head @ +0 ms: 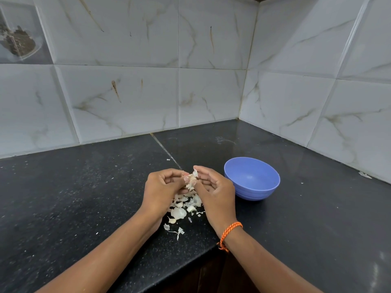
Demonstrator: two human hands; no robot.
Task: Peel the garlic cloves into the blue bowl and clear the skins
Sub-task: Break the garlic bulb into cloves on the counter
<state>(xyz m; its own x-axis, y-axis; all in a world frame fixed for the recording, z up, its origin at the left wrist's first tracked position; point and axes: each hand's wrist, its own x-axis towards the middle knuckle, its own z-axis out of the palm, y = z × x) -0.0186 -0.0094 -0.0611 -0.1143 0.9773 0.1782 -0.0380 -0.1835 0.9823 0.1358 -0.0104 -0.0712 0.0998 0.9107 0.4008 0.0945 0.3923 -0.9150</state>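
Note:
A piece of garlic with loose papery skin is held above the black counter between both hands. My left hand grips it from the left, fingers curled round it. My right hand pinches it from the right, with a flake of skin sticking up by the thumb. Below the hands lies a pile of garlic skins and cloves on the counter. The blue bowl stands just right of my right hand; its inside looks empty.
The black granite counter fills a corner of white marble-look tiled walls. Its front edge runs under my forearms. An orange cord bracelet is on my right wrist. Small skin flakes lie scattered on the counter.

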